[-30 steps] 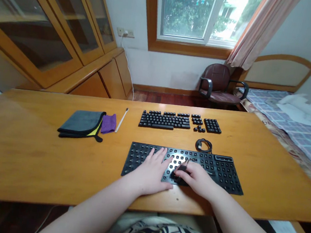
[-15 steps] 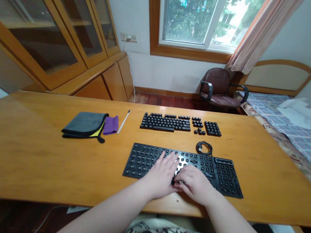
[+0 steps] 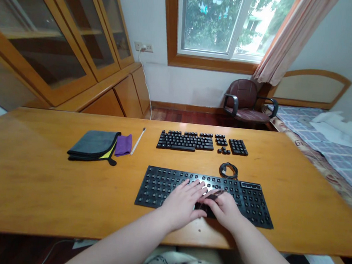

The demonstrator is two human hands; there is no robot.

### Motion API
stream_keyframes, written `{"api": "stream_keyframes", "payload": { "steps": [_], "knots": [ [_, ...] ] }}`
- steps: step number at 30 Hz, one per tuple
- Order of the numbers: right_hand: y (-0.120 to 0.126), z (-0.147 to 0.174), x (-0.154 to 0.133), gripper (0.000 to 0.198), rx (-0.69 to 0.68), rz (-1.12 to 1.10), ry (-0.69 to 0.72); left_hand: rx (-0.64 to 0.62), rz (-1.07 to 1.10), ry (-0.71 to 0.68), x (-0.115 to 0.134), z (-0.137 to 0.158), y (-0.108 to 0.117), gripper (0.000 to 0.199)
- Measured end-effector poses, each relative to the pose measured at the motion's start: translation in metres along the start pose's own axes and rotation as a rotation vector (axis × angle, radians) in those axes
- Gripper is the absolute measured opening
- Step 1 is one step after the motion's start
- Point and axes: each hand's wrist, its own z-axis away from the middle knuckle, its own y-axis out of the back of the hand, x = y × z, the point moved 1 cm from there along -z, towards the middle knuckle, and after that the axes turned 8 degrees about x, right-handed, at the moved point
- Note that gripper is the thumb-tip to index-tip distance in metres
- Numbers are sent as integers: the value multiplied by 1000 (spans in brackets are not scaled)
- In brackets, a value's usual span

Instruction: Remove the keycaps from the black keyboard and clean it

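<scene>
A black keyboard base (image 3: 154, 184) without its keycaps lies near the front edge of the desk, its bare switches showing. My left hand (image 3: 182, 200) rests on it just left of the middle, fingers stretched out and spread. Close beside it, my right hand (image 3: 223, 207) is closed on a small dark object (image 3: 211, 198) over the lower middle of the base. That object is partly covered by the fingers, and its kind cannot be made out. A coiled black cable (image 3: 228, 170) lies just behind the base.
Removed black keycaps (image 3: 186, 141) are laid out in keyboard order farther back on the wooden desk (image 3: 45, 193). To the left lie a folded grey cloth (image 3: 93, 144), a purple cloth (image 3: 124, 145) and a thin white brush (image 3: 138, 141). An office chair (image 3: 243, 97) stands beyond.
My right hand has turned, so more of the dark object in it shows. The left thumb now reaches out farther toward the right hand. The whole view has shifted slightly.
</scene>
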Motion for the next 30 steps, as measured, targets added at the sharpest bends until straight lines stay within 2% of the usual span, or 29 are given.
{"api": "stream_keyframes", "payload": {
  "steps": [4, 8, 12, 14, 16, 20, 25, 30],
  "knots": [
    [2, 1, 0, 26, 81, -49, -99, 9, 133, 77, 0, 1, 10, 61],
    [7, -7, 2, 27, 263, -265, -277, 137, 465, 254, 0, -9, 26, 38],
    [24, -44, 6, 31, 440, -542, -422, 369, 803, 446, -6, -47, 38, 31],
    [35, -68, 15, 33, 494, -578, -468, 452, 897, 507, -15, -73, 41, 29],
    [42, -88, 27, 33, 550, -563, -436, 473, 917, 542, -27, -97, 42, 28],
    [38, -100, 51, 31, 577, -508, -338, 485, 876, 554, -48, -119, 36, 26],
    [27, -93, 58, 34, 554, -391, -380, 519, 699, 447, -54, -108, 18, 25],
    [33, -92, 58, 37, 488, -316, -372, 426, 856, 356, -56, -104, 10, 32]
  ]
}}
